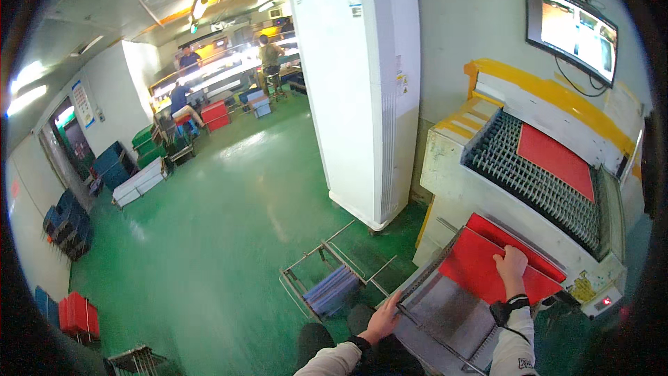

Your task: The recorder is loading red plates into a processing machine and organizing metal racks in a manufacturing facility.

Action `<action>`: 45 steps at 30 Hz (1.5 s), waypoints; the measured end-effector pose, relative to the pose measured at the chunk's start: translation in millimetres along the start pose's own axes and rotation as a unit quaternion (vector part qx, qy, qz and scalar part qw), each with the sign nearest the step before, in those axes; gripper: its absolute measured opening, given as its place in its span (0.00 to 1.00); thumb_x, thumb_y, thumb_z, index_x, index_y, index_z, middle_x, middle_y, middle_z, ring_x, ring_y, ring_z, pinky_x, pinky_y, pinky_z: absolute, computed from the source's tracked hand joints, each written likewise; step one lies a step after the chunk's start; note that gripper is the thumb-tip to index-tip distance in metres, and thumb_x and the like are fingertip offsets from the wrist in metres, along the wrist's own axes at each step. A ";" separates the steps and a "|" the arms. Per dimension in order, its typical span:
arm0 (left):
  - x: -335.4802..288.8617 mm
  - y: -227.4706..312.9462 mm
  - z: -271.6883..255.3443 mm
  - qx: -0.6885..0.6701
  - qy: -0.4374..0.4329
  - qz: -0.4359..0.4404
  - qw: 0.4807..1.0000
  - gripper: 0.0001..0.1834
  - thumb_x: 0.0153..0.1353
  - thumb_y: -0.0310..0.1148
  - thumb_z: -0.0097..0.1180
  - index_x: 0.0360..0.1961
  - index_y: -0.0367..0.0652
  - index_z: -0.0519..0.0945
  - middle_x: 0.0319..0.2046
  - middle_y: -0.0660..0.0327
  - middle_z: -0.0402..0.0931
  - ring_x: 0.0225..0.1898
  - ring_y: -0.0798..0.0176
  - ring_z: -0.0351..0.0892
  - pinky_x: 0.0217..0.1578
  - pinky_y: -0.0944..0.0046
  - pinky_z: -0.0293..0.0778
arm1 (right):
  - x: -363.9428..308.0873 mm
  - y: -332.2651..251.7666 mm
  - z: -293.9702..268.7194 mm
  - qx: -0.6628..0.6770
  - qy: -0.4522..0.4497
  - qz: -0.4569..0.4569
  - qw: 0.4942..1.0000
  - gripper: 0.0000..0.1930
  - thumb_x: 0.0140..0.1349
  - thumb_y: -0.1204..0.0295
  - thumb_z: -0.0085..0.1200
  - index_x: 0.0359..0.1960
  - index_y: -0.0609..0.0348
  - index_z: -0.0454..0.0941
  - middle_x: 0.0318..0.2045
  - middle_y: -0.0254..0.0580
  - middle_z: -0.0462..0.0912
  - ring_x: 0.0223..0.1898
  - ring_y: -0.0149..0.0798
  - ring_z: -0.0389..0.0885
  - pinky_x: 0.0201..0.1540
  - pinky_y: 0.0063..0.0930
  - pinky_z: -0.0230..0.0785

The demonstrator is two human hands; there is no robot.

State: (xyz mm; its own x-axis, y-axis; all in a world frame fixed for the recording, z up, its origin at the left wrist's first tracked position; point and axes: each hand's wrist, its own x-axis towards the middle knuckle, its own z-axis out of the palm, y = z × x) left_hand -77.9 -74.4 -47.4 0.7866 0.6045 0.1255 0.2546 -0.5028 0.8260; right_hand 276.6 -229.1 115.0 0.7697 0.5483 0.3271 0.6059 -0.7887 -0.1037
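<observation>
My right hand (pixel 513 263) is closed on the upper edge of a flat red board (pixel 471 259). That board leans in a grey metal rack (pixel 449 299), in front of a second red board (pixel 480 223). On the near-left side of the rack, my left hand (pixel 381 320) is closed around its rim; part of the grip is hidden. Beyond the rack stands a roller conveyor machine (pixel 480 191), with another red board (pixel 557 160) lying flat on its rollers.
A wire rack with bluish panels (pixel 334 289) stands on the green floor (pixel 209 257), left of my knees. A tall white cabinet unit (pixel 348 97) rises ahead. On the wall hangs a screen (pixel 570 31). Bins (pixel 78 313) line the left wall; several people work far back.
</observation>
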 end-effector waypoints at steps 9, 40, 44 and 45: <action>-2.1 10.0 -5.7 -0.014 -0.004 -0.005 1.000 0.44 0.58 0.27 0.55 0.74 0.51 0.50 0.66 0.46 0.63 0.63 0.38 0.67 0.59 0.49 0.69 | -0.8 4.6 2.6 -0.004 -0.004 -0.008 1.000 0.17 0.49 0.58 0.68 0.30 0.57 0.79 0.32 0.50 0.83 0.37 0.54 0.83 0.41 0.48 0.74; 5.9 9.4 -1.8 0.023 0.036 0.001 0.999 0.37 0.61 0.37 0.61 0.69 0.44 0.59 0.59 0.47 0.71 0.57 0.41 0.74 0.53 0.51 0.74 | 7.6 8.0 14.6 -0.008 0.027 0.004 1.000 0.17 0.47 0.58 0.69 0.28 0.58 0.79 0.29 0.50 0.83 0.35 0.54 0.83 0.40 0.49 0.74; 5.8 18.6 -4.2 -0.011 0.012 -0.028 0.999 0.37 0.61 0.36 0.60 0.69 0.43 0.59 0.59 0.47 0.71 0.57 0.43 0.74 0.54 0.51 0.73 | 7.2 11.2 14.7 -0.020 0.020 0.013 1.000 0.17 0.47 0.58 0.69 0.30 0.57 0.79 0.29 0.49 0.83 0.35 0.53 0.84 0.41 0.48 0.75; 4.5 21.4 -7.3 -0.026 0.004 -0.042 0.999 0.37 0.61 0.36 0.60 0.69 0.43 0.59 0.59 0.46 0.71 0.58 0.43 0.74 0.54 0.51 0.73 | 7.4 8.7 14.1 -0.019 0.019 0.013 1.000 0.17 0.48 0.59 0.69 0.30 0.57 0.79 0.30 0.49 0.83 0.36 0.53 0.84 0.41 0.48 0.75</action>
State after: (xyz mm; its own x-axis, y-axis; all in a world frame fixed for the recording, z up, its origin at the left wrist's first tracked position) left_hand -73.0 -78.0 -25.1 0.7589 0.6485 0.0592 0.2899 -0.4179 0.8610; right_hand 290.4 -228.0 103.3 0.7760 0.5178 0.3602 0.5780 -0.8124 -0.0774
